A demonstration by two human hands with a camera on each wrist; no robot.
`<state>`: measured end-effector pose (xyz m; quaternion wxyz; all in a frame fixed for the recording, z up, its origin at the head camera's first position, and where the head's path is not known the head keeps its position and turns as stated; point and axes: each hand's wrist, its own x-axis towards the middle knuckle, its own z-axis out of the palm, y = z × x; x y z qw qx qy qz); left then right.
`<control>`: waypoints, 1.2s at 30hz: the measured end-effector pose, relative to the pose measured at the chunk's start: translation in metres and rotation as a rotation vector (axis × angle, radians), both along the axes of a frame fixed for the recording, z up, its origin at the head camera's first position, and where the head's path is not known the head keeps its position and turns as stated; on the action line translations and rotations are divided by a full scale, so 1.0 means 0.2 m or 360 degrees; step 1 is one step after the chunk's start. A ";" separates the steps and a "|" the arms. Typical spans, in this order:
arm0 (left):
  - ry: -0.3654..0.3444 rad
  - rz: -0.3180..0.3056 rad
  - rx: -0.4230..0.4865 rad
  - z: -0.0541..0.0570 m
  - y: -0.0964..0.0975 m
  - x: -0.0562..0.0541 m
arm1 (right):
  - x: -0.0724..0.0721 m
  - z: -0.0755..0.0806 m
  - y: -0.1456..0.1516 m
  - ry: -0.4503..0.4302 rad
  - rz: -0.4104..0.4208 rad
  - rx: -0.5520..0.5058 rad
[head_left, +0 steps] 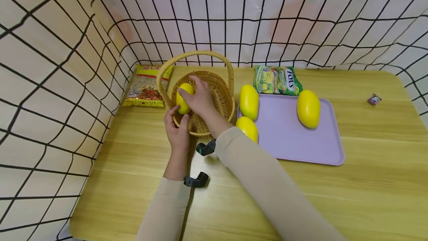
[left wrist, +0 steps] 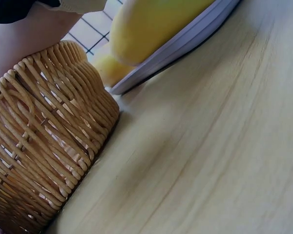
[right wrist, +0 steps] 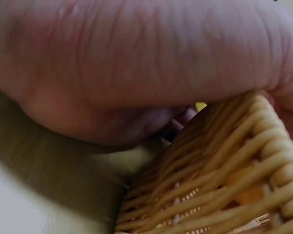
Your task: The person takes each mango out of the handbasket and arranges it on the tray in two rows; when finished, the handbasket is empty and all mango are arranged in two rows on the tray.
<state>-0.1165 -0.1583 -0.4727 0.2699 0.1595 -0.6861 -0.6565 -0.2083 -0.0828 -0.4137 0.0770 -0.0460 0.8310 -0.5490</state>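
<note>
A round wicker basket (head_left: 217,101) with a tall arched handle stands on the table. Inside, at its left side, my right hand (head_left: 201,101) grips a yellow mango (head_left: 183,108), thumb on top of it. My left hand (head_left: 178,135) holds the basket's front left rim, with its thumb and fingers bent over the edge. In the right wrist view, a hand (right wrist: 136,58) lies over the rim of the wicker basket (right wrist: 224,161). The left wrist view has the woven side of the basket (left wrist: 49,131) on the left.
To the right lies a lilac tray (head_left: 281,133); two mangoes (head_left: 249,102) sit along its left edge and another mango (head_left: 308,109) at its back right. A yellow food packet (head_left: 147,86) and a green Fox's bag (head_left: 277,80) lie behind. A small purple wrapper (head_left: 374,99) sits far right.
</note>
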 end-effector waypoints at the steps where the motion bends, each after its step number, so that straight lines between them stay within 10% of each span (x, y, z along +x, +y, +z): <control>1: -0.0007 -0.0001 -0.0001 0.00 0.00 0.00 | 0.00 0.00 0.00 -0.0009 0.0006 -0.0013; 36: -0.0047 -0.0011 -0.0067 0.01 0.00 0.01 | 0.00 -0.02 0.01 -0.0114 0.0082 0.0148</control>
